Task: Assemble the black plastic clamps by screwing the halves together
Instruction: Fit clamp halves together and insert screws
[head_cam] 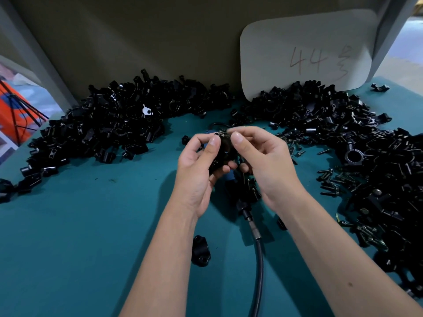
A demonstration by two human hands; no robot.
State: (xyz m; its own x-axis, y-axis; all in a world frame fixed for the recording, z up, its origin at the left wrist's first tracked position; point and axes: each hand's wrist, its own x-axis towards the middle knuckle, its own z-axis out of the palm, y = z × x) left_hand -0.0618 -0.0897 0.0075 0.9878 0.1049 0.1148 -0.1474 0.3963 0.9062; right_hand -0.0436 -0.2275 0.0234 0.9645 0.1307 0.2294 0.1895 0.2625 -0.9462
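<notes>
Both hands meet above the middle of the teal table. My left hand (201,165) grips a black clamp (223,154) with its thumb on top and fingers curled under it. My right hand (263,156) pinches a small screw (224,134) at the clamp's top edge. Most of the clamp is hidden between the two hands. A large heap of black clamp halves (109,124) lies at the back left. Another heap of black parts (343,124) curves along the right.
Loose black screws (332,179) lie scattered at the right, beside the heap. A single clamp half (201,250) sits near my left forearm. A black hose with a metal fitting (257,243) runs from under my hands toward the front edge. A white card marked 44 (306,51) leans on the back wall.
</notes>
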